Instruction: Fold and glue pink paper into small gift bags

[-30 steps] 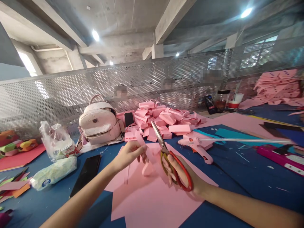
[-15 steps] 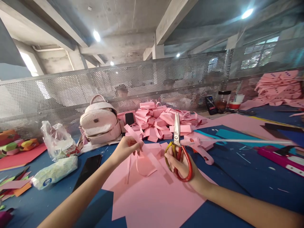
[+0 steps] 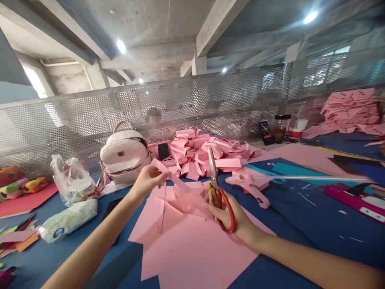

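Note:
My left hand (image 3: 148,180) pinches one end of a pink paper strip (image 3: 179,183) between thumb and fingers. The strip slants down to the right, toward my right hand (image 3: 240,223). Scissors (image 3: 212,166) with red and yellow-green handles are held in my right hand, blades pointing up and looking closed. The right fingertips meet the strip's lower end; whether they grip it is blurred. Beneath both hands lie pink paper sheets (image 3: 192,253) with loose strips and a folded pink piece on top.
Behind the hands rises a heap of folded pink paper pieces (image 3: 195,154). A pink glue gun (image 3: 254,190) lies to the right, near a magenta power strip (image 3: 351,202). At left are a pale backpack (image 3: 124,156), a tissue pack (image 3: 69,220) and a dark phone (image 3: 112,208).
My left hand has shifted left with the strip's end. My right hand has moved left with the scissors, bringing its fingertips to the strip's other end.

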A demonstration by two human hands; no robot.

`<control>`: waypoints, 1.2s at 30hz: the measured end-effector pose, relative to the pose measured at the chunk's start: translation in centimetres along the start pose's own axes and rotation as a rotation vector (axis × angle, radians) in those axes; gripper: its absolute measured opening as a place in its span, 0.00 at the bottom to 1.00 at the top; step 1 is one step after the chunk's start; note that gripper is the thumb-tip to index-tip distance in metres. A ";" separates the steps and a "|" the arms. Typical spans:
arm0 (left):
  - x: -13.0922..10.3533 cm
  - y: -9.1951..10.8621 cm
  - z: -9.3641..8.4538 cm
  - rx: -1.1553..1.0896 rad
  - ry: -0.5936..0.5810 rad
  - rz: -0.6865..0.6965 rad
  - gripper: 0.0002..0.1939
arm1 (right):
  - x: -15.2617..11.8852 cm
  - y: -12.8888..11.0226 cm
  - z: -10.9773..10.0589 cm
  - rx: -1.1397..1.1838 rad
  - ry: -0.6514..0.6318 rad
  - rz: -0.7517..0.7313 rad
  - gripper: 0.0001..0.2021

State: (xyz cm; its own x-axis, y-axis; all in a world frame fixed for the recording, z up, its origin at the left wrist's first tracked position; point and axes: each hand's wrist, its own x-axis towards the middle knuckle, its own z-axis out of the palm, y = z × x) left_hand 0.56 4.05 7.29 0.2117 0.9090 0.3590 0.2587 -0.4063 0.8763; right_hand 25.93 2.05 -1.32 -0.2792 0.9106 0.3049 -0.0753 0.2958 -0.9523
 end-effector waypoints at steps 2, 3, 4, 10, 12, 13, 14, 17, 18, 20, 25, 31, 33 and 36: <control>-0.1 0.9 -1.8 0.043 -0.092 0.017 0.13 | 0.1 0.1 -0.3 0.001 -0.009 -0.028 0.17; -0.2 1.4 -2.6 0.076 -0.175 0.010 0.10 | 0.2 0.2 -0.4 0.000 -0.013 -0.035 0.16; -0.4 1.8 -3.4 0.110 -0.290 -0.007 0.08 | 0.3 0.2 -0.6 -0.004 -0.011 -0.041 0.16; -1.6 2.1 -2.6 0.223 -0.925 -0.135 0.11 | 0.8 0.2 -1.1 -0.079 0.038 -0.076 0.14; -1.7 1.8 -0.6 0.241 -0.876 -0.105 0.13 | 0.7 0.0 -1.1 -0.072 0.014 -0.069 0.13; -1.8 1.7 0.5 0.253 -0.823 -0.082 0.15 | 0.6 -0.2 -1.0 -0.078 -0.003 -0.063 0.13; -1.8 1.6 1.5 0.260 -0.764 -0.064 0.18 | 0.5 -0.3 -0.9 -0.091 -0.022 -0.056 0.12; -2.1 1.2 3.4 0.307 -0.557 -0.040 0.15 | 0.3 -0.8 -0.8 -0.144 -0.064 -0.046 0.12; -2.2 1.1 3.7 0.317 -0.511 -0.039 0.11 | 0.3 -0.9 -0.8 -0.154 -0.069 -0.047 0.12; -2.4 0.8 3.9 0.311 -0.474 -0.048 0.06 | 0.2 -1.0 -0.8 -0.163 -0.065 -0.051 0.13; -1.8 0.3 3.2 0.170 -0.275 -0.075 0.11 | 0.2 -0.8 -0.8 -0.024 -0.005 -0.017 0.18; -0.8 0.2 2.5 -0.069 0.200 -0.058 0.16 | -0.4 -1.3 -0.1 0.085 -0.169 0.075 0.26; -0.7 0.5 2.2 -0.124 0.252 -0.040 0.17 | -0.6 -1.4 0.0 0.079 -0.238 0.081 0.28; -0.6 1.0 1.6 -0.179 0.284 -0.029 0.17 | -0.9 -1.3 0.0 0.048 -0.282 0.096 0.28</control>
State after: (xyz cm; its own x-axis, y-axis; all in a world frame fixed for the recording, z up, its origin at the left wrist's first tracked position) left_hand 2.20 3.00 7.45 -0.0704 0.9196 0.3864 0.0859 -0.3804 0.9208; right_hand 26.23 0.84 -0.35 -0.5415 0.8156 0.2041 -0.0789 0.1924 -0.9781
